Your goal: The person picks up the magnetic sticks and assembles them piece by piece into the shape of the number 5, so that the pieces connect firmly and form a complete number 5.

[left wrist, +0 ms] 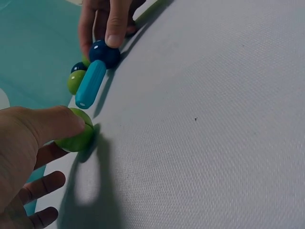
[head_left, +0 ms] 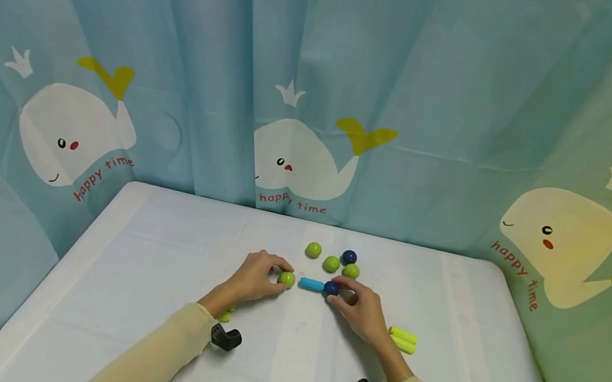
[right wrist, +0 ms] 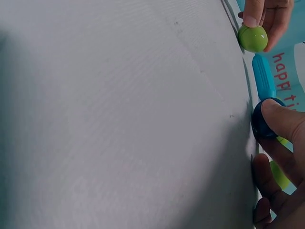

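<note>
My left hand (head_left: pixel 259 276) pinches a glossy green ball (head_left: pixel 287 279) between thumb and forefinger, low over the white table. Across from it, my right hand (head_left: pixel 361 309) grips a dark blue ball (head_left: pixel 331 288) the same way. A light blue ribbed stick (head_left: pixel 311 284) juts from the dark blue ball toward the green one. In the left wrist view, the stick's free end (left wrist: pixel 85 102) lies close to the green ball (left wrist: pixel 78 136), and a narrow gap separates them in the head view.
Behind the hands sit several loose balls, among them a green one (head_left: pixel 314 250) and a dark blue one (head_left: pixel 349 257). Yellow-green sticks (head_left: pixel 402 340) lie right of the right forearm; another yellow-green piece (head_left: pixel 225 316) is partly hidden by the left wrist. A whale-print curtain (head_left: pixel 324 85) hangs behind the table (head_left: pixel 164 227).
</note>
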Tool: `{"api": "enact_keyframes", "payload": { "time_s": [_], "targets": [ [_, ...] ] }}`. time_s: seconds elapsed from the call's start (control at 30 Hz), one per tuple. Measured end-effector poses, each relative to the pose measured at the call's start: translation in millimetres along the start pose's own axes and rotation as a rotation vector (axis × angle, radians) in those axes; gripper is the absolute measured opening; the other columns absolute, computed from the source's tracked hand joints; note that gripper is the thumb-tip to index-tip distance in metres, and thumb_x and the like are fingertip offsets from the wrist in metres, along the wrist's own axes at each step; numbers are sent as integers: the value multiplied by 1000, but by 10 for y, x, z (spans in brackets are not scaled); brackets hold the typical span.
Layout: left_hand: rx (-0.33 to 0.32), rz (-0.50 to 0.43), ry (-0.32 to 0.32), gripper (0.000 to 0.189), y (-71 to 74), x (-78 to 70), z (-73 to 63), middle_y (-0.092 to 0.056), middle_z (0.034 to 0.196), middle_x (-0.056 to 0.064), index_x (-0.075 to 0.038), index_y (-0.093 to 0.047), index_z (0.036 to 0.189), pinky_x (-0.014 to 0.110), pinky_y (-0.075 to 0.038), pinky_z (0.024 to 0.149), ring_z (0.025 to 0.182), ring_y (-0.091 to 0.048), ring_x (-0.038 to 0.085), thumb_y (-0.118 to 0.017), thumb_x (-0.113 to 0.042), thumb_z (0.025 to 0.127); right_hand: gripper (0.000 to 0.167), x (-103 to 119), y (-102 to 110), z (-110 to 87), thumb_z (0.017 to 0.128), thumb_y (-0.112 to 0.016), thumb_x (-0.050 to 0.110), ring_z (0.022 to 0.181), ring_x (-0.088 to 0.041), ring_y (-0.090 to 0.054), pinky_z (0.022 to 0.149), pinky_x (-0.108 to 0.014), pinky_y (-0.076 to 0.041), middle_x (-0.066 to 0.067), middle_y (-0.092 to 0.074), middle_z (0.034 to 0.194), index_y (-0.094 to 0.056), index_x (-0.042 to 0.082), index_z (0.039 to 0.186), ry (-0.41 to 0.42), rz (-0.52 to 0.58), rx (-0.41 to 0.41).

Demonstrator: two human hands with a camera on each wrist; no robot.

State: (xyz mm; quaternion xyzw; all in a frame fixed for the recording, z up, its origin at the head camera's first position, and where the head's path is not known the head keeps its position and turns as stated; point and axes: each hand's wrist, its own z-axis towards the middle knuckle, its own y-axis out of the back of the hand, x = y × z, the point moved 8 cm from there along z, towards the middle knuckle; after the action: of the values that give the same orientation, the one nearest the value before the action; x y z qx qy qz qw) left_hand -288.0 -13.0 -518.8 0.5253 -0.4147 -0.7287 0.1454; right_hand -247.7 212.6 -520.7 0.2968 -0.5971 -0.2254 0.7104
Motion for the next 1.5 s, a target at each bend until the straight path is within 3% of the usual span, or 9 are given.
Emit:
{"api": "enact_keyframes", "payload": {
  "time_s": [0.3, 0.97, 1.5],
  "targets": [
    [15, 11, -9, 32, 23, -26, 18, -73, 107, -5, -16, -77, 117, 32, -42, 80, 86, -53, 13, -84, -20, 86, 39, 29, 2, 13, 89, -81, 14, 69, -14, -53, 61, -26, -44, -10, -74, 112, -71, 9, 126, 18, 4, -29],
    [61, 23, -41, 32, -8, -27, 107, -73, 115, -3, -15, -77, 118, 33, -41, 81, 85, -52, 12, -82, -19, 87, 40, 41, -60, 42, 91, -80, 17, 70, -15, -54, 62, -27, -44, -10, -73, 116, -70, 12, 129, -14, 7, 2],
    [82, 21, -59, 33, 5, -44, 106, -73, 120, -1, -14, -76, 122, 34, -44, 84, 90, -55, 13, -80, -17, 89, 39, 50, -49, 29, 90, -80, 18, 70, -15, -52, 62, -27, -43, -8, -74, 116, -70, 13, 128, 8, 5, -17]
  ]
}}
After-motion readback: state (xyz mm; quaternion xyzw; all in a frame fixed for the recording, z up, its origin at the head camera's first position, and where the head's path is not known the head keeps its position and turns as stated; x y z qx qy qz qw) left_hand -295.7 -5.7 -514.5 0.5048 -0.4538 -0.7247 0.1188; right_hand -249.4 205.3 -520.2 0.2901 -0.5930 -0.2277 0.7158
